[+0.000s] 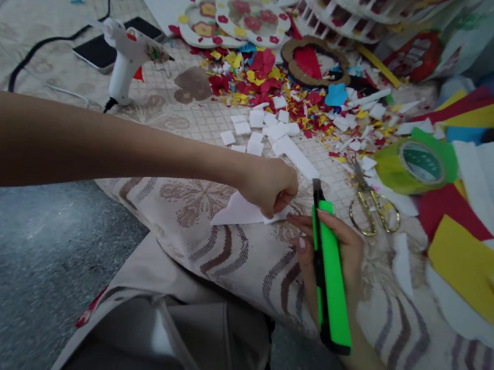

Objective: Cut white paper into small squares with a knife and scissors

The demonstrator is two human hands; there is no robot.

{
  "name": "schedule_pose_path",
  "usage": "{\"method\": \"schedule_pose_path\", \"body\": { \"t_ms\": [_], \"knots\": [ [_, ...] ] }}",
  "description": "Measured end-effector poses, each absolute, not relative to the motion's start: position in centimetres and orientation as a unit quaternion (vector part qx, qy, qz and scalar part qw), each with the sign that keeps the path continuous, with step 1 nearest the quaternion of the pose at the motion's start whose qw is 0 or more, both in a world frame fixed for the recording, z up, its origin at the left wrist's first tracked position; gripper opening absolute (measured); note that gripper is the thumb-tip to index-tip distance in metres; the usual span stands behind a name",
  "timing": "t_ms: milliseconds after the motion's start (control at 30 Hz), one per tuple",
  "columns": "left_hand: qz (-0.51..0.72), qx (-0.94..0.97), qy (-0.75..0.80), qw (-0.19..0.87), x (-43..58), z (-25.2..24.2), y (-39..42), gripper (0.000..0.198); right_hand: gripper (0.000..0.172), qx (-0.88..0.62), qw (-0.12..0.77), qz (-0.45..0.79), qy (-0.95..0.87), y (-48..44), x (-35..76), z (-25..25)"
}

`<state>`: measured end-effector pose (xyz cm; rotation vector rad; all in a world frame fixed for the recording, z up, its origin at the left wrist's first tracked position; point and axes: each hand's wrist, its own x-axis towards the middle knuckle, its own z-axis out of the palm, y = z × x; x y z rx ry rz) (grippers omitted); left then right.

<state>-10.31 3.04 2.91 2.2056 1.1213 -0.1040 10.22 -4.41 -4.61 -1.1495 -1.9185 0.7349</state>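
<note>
My left hand (pixel 273 186) is closed, fingers curled down on a white foam or paper sheet (pixel 237 211) at the table's near edge. Part of that sheet is hidden under the hand. A bright green box cutter (pixel 331 276) lies in my right hand (pixel 344 247), its blade out and pointing away from me. The right fingertips reach close to the sheet's right end. Just beyond both hands lie a white strip (pixel 299 158) and several small white squares (pixel 256 118). The blade tip is near the strip's end.
Gold-handled scissors (pixel 374 210) and a green tape roll (pixel 417 164) lie to the right, with yellow sheets (pixel 471 266). Colourful scraps (pixel 265 80) cover the back, below a tiered white model (pixel 345 5). A white glue gun (pixel 126 58) stands left beside a phone (pixel 96 52).
</note>
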Motion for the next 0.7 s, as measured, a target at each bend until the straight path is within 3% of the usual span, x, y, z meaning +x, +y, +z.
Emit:
{"method": "schedule_pose_path", "body": {
  "t_ms": [200, 433, 700],
  "knots": [
    [0.0, 0.861, 0.433, 0.266, -10.6, 3.8, 2.7, 0.006, 0.041, -0.436, 0.373, 0.306, -0.759, -4.0, 9.8, -4.6],
    [0.044, 0.859, 0.499, 0.1, -10.0, 3.1, -1.6, 0.033, 0.039, -0.429, 0.391, 0.283, -0.764, -4.1, 9.4, -4.6],
    [0.069, 0.838, 0.539, 0.046, -9.3, 0.3, -4.2, 0.014, 0.039, -0.437, 0.386, 0.269, -0.766, -4.1, 9.3, -4.1]
  ]
}}
